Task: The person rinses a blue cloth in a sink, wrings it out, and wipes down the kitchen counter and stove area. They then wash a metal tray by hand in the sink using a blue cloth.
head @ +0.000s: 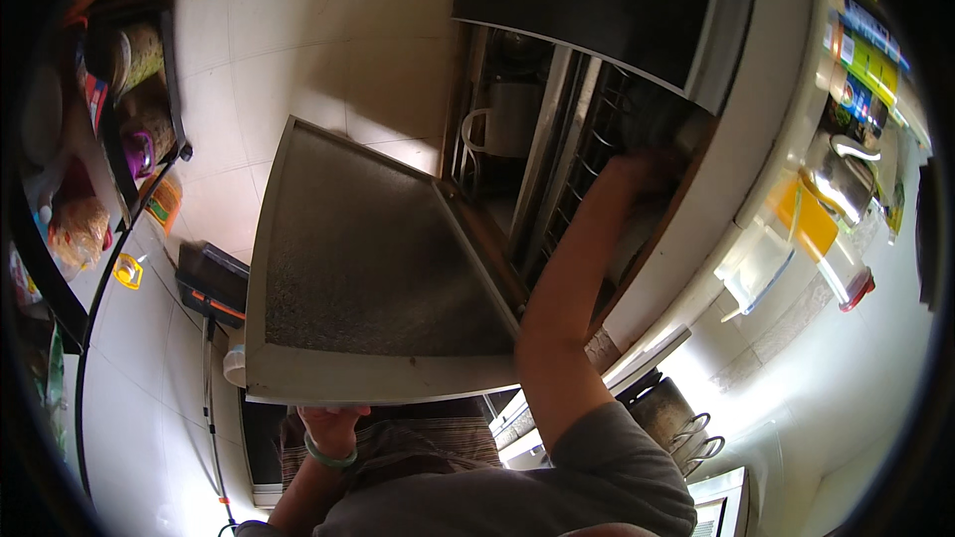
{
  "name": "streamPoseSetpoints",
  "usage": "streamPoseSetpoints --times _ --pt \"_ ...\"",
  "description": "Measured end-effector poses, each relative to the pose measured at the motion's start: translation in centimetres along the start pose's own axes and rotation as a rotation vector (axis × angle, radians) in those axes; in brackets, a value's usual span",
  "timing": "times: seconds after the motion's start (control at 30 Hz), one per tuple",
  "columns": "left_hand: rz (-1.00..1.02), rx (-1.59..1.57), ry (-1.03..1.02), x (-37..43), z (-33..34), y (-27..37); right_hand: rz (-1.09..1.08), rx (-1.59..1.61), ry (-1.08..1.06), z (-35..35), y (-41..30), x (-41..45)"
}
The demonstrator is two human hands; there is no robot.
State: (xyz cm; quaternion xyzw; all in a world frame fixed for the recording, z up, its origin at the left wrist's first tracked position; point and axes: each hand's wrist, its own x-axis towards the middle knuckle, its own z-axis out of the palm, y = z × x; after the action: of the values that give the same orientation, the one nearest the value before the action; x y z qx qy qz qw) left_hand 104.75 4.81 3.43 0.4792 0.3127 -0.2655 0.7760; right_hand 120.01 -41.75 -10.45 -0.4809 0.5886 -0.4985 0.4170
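Note:
My left hand [328,430], with a pale green bangle at the wrist, is at the near edge of an open cabinet door [373,253]. The door has a light frame and a dark textured panel. Its fingers meet that edge and are partly hidden by it. Deep in the dark cabinet is my right hand [653,168], blurred and in shadow; I cannot make out what it touches. Beside it runs a wire rack [608,119]. Farther left inside, a white mug [513,119] stands past a light upright divider [541,142].
A dark sliding panel [589,0] covers the cabinet's far part. Along the right, the countertop [772,127] bears a metal kettle [847,171] and plastic containers. A metal pot [660,418] stands nearer me. To the left are a dustpan [213,280] and a loaded shelf rack [93,298].

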Motion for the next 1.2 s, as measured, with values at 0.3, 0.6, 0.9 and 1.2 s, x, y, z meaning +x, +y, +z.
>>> streamPoseSetpoints --times 0.3,0.6,0.9,1.2 --pt "0.075 -0.036 -0.034 1.5 0.9 0.0 0.37 0.313 -0.227 -2.0 1.9 -6.7" --pt "0.014 0.228 0.009 1.9 1.0 0.6 0.14 -0.142 -0.913 -14.1 -24.1 -17.4" --pt "-0.006 0.123 -0.025 1.1 0.2 0.3 -0.712 -1.114 -0.467 -15.0 -27.0 5.0" --pt "-0.001 -0.017 -0.017 -0.7 -1.1 -0.8 -0.543 -0.919 -0.354 -13.3 -26.5 2.1"
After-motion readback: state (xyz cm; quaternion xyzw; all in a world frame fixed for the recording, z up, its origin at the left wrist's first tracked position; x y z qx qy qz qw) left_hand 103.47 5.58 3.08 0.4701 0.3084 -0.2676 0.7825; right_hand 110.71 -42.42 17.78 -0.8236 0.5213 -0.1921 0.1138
